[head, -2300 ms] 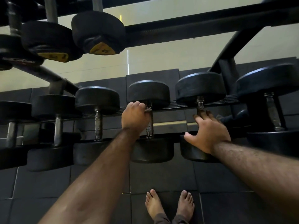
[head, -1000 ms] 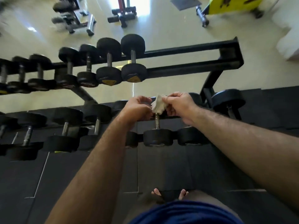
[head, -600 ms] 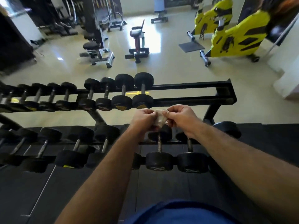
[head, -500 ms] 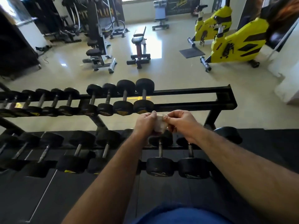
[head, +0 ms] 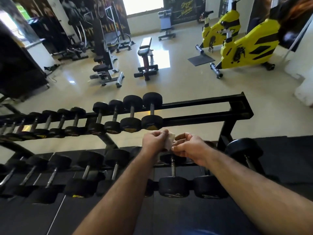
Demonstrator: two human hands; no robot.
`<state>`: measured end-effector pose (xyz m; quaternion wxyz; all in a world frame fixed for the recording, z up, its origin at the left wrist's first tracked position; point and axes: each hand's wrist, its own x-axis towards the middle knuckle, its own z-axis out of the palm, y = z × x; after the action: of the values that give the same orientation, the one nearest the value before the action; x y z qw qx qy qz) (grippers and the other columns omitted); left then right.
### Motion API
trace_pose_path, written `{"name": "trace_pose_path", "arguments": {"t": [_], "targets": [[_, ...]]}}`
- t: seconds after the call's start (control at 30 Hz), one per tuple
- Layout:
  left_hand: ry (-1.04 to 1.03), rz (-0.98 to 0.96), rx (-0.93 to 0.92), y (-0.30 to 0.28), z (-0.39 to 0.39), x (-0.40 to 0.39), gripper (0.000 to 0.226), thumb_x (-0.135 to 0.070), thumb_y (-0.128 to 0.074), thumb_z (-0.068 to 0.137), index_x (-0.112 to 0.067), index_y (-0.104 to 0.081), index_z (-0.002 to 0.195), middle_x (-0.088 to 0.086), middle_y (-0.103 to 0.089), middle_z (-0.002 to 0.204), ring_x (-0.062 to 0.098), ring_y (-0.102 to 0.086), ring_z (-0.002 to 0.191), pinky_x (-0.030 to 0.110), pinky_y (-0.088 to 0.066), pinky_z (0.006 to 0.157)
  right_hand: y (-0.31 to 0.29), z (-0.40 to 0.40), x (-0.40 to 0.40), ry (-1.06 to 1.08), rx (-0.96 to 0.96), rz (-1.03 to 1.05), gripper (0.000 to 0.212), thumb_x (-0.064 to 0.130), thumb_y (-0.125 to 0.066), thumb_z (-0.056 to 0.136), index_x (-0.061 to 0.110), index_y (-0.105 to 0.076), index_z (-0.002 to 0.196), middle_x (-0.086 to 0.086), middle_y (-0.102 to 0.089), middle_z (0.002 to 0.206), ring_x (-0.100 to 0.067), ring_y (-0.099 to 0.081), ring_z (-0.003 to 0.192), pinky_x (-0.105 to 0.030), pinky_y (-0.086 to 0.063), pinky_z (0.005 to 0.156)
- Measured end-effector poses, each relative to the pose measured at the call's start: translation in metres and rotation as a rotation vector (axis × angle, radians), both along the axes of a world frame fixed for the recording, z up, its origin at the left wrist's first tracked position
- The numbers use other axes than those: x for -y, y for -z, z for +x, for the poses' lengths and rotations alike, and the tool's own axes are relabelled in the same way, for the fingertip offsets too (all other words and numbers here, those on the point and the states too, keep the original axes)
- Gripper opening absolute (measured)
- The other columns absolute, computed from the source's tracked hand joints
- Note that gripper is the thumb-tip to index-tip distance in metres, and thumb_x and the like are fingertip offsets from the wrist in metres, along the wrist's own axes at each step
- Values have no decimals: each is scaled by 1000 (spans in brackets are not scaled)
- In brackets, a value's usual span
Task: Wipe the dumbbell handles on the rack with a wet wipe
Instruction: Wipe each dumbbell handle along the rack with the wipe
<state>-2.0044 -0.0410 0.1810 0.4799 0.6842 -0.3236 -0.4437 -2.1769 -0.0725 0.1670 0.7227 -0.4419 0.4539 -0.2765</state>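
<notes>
A small white wet wipe (head: 169, 141) is held in the air between both hands, above the lower tier of the black dumbbell rack (head: 199, 117). My left hand (head: 153, 141) pinches its left edge and my right hand (head: 189, 149) pinches its right edge. Directly below the hands lies a black dumbbell with a steel handle (head: 172, 168). Several more dumbbells fill the lower tier to the left, such as one with a bare handle (head: 86, 172). The upper tier carries several smaller dumbbells (head: 151, 112); its right half holds none.
Beyond the rack lies a glossy beige floor with a red weight bench (head: 146, 61), a grey seated machine (head: 105, 68) and two yellow exercise bikes (head: 243, 46). Black rubber matting (head: 288, 158) runs under the rack. A large dumbbell (head: 244, 150) sits at the lower tier's right end.
I have stood up from the lower dumbbells, so the view rose from the rack to the gym floor. Both hands left the dumbbells and came together on the wipe, staying there since.
</notes>
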Motion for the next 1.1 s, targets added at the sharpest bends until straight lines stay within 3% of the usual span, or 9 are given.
{"name": "trace_pose_path", "arguments": {"t": [0.23, 0.4, 0.5, 0.63, 0.7, 0.8, 0.9, 0.97, 1.1], "targets": [[-20, 135, 170, 64, 31, 17, 20, -28, -79, 94, -9, -77, 97, 12, -78, 86, 22, -76, 73, 41, -65, 67, 100, -36, 44, -90, -821, -221, 35, 34, -92, 83, 22, -72, 109, -2, -77, 107, -19, -73, 96, -35, -61, 85], [86, 190, 144, 141, 41, 27, 22, -2, -69, 96, -18, -77, 85, 5, -79, 84, 20, -73, 78, 39, -63, 74, 188, -47, 58, -212, -1169, -181, 53, 58, -70, 95, 24, -63, 136, -5, -70, 132, -30, -66, 123, -39, -55, 97], [57, 231, 167, 209, 48, 32, 19, -6, -71, 92, -22, -80, 86, 0, -80, 83, 18, -76, 81, 34, -65, 73, 251, -43, 69, -342, -1275, -217, 71, 67, -61, 98, 18, -53, 149, -9, -58, 151, -33, -54, 139, -46, -50, 109], [182, 193, 466, 293, 60, 45, 14, -47, -71, 83, -53, -76, 94, -16, -77, 79, 4, -74, 79, 33, -63, 78, 316, -36, 82, -515, -1391, -276, 98, 87, -43, 93, 16, -39, 161, -11, -38, 168, -33, -36, 153, -49, -35, 123], [251, 148, 603, 327, 65, 57, 18, -55, -71, 91, -43, -79, 102, -18, -77, 84, 0, -72, 82, 27, -59, 79, 337, -31, 79, -538, -1450, -303, 111, 100, -32, 83, 19, -42, 159, -11, -41, 166, -35, -41, 150, -51, -41, 116], [492, 20, 983, 364, 70, 85, 21, -38, -62, 103, -29, -78, 114, -6, -78, 96, 16, -73, 88, 32, -58, 79, 351, -28, 71, -465, -1539, -464, 129, 114, -24, 64, 24, -49, 153, -9, -52, 157, -36, -53, 137, -49, -53, 97], [949, -116, 1418, 385, 66, 117, 34, -14, -51, 99, -23, -68, 128, 3, -76, 107, 31, -72, 95, 42, -58, 74, 351, -29, 72, -431, -1522, -540, 131, 115, -24, 61, 25, -48, 153, -8, -59, 147, -35, -59, 129, -48, -56, 95], [1107, -256, 1574, 396, 66, 136, 41, -11, -44, 94, -16, -69, 126, 5, -76, 103, 32, -72, 91, 40, -58, 70, 351, -29, 73, -400, -1529, -567, 128, 114, -26, 62, 24, -52, 148, -7, -64, 140, -34, -62, 123, -47, -56, 93], [1416, -282, 1740, 417, 64, 137, 40, -8, -38, 90, -11, -72, 111, 7, -75, 101, 29, -73, 91, 38, -60, 71, 352, -29, 70, -375, -1511, -609, 122, 112, -30, 63, 23, -56, 142, -4, -69, 130, -33, -67, 113, -45, -58, 89]]}}
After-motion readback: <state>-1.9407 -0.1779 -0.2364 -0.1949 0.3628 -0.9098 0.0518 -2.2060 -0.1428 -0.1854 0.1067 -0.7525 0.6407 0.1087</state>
